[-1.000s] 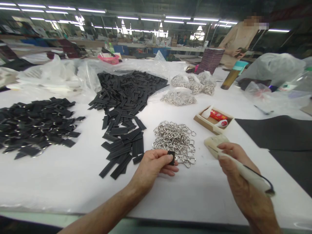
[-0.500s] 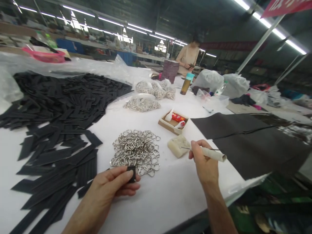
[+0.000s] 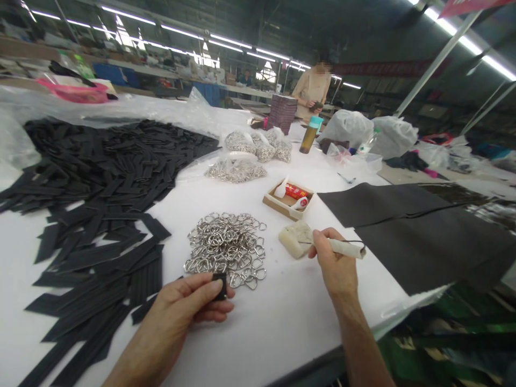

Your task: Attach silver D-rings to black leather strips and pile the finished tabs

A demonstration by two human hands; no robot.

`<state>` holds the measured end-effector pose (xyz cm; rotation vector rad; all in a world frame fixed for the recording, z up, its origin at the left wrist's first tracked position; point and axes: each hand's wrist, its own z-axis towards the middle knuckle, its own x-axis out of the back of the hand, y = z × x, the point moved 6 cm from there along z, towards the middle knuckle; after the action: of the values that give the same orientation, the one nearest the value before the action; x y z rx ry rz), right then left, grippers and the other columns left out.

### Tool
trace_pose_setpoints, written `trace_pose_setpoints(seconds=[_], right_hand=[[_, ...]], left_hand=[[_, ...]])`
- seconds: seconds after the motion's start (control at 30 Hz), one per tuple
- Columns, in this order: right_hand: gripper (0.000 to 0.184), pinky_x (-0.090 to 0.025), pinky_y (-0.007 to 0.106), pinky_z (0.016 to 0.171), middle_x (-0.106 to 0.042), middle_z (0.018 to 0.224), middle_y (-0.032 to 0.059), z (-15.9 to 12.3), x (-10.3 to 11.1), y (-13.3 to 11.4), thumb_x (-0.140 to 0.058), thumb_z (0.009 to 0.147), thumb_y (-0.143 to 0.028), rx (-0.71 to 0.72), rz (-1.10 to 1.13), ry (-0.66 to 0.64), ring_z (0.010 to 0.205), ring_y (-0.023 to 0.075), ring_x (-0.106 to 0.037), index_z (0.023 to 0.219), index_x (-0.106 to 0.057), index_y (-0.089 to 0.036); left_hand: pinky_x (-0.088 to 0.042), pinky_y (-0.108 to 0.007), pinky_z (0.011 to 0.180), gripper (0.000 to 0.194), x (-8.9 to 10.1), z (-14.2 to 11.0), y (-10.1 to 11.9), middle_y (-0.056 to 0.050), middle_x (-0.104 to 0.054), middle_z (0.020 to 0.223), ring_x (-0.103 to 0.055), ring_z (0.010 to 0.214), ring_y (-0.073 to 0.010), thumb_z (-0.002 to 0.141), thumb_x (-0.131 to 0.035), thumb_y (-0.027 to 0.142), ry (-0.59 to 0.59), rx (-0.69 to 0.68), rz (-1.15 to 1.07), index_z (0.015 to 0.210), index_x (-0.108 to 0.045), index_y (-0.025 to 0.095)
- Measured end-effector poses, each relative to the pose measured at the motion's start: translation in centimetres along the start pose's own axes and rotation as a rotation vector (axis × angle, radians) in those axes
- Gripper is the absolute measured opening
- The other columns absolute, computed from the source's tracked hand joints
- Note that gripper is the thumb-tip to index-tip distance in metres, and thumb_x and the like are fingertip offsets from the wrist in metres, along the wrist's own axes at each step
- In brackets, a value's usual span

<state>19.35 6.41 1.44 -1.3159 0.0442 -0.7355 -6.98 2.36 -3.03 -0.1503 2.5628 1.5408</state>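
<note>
My left hand point(image 3: 189, 305) pinches a small folded black strip piece point(image 3: 220, 285) between thumb and fingers, just in front of a loose heap of silver D-rings point(image 3: 226, 248). My right hand point(image 3: 334, 264) grips a cream-handled tool point(image 3: 345, 249) with a thin metal tip that points at a pale waxy block point(image 3: 295, 238) on the white table point(image 3: 278, 317). A large spread of black strips point(image 3: 100, 215) lies to the left of my left hand.
A small cardboard tray point(image 3: 287, 199) with tubes sits behind the block. Bags of rings point(image 3: 250, 153) lie further back, black sheets point(image 3: 411, 226) to the right. A bottle point(image 3: 309, 134), plastic bags and a standing person point(image 3: 312, 91) are at the far end.
The view swung right between the first and second earlier frames. My right hand now holds the tool tip at the waxy block. My left hand keeps its pinch on the black piece.
</note>
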Motion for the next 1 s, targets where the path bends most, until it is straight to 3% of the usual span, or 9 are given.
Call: trace_pose_setpoints(seconds=[0.1,0.2,0.3,0.4,0.6,1.0], right_hand=[[0.033,-0.029,0.021,0.045,-0.049,0.049,-0.0044,-0.5,0.8,-0.2,-0.055,0.082,-0.040,-0.017,0.067,0.030,0.044,0.0088,-0.036,0.058,-0.048,-0.018],[0.029,-0.024,0.019,0.040,-0.053,0.052,-0.0027,-1.7,0.7,-0.7,-0.058,0.080,-0.039,-0.105,0.301,-0.018,0.044,0.0079,-0.035,0.062,-0.049,-0.018],[0.024,-0.018,0.017,0.037,-0.052,0.049,-0.0032,-3.6,-1.2,-1.7,-0.057,0.081,-0.035,-0.231,0.567,-0.229,0.040,0.0059,-0.028,0.067,-0.050,-0.018],[0.025,-0.017,0.016,0.036,-0.052,0.050,-0.0031,-5.6,-3.4,-3.0,-0.057,0.082,-0.036,-0.293,0.683,-0.416,0.040,0.0052,-0.027,0.067,-0.049,-0.018],[0.027,-0.020,0.016,0.039,-0.051,0.050,-0.0039,-7.1,-6.1,-4.1,-0.056,0.084,-0.037,-0.334,0.728,-0.569,0.043,0.0057,-0.030,0.066,-0.045,-0.019],[0.029,-0.017,0.017,0.039,-0.051,0.048,-0.0045,-7.5,-6.5,-4.2,-0.054,0.084,-0.038,-0.319,0.705,-0.618,0.042,0.0046,-0.028,0.065,-0.044,-0.018]], left_hand=[[-0.053,-0.017,0.056,0.015,-0.3,0.0,0.0,-0.005,-0.073,0.071,-0.065,0.058,-0.0124,0.070,-0.070,0.029,-0.020,-0.016,0.012,0.068,-0.072,0.014],[-0.054,-0.019,0.058,0.016,-0.8,-0.3,0.1,-0.006,-0.073,0.074,-0.066,0.061,-0.0128,0.074,-0.067,0.028,-0.067,-0.040,0.026,0.071,-0.071,0.013],[-0.054,-0.022,0.059,0.017,-1.3,-0.6,0.0,-0.007,-0.072,0.076,-0.066,0.062,-0.0139,0.076,-0.064,0.027,-0.119,-0.058,0.009,0.073,-0.071,0.012],[-0.054,-0.023,0.061,0.017,-1.5,-0.9,0.1,-0.007,-0.072,0.077,-0.067,0.063,-0.0146,0.076,-0.064,0.027,-0.138,-0.079,-0.014,0.074,-0.070,0.011],[-0.054,-0.024,0.061,0.015,-1.7,-1.3,0.5,-0.006,-0.071,0.079,-0.066,0.064,-0.0149,0.076,-0.063,0.025,-0.179,-0.088,-0.030,0.075,-0.070,0.012],[-0.054,-0.024,0.062,0.015,-2.1,-1.6,0.5,-0.007,-0.071,0.079,-0.067,0.066,-0.0154,0.077,-0.063,0.023,-0.250,-0.074,-0.068,0.077,-0.070,0.010]])
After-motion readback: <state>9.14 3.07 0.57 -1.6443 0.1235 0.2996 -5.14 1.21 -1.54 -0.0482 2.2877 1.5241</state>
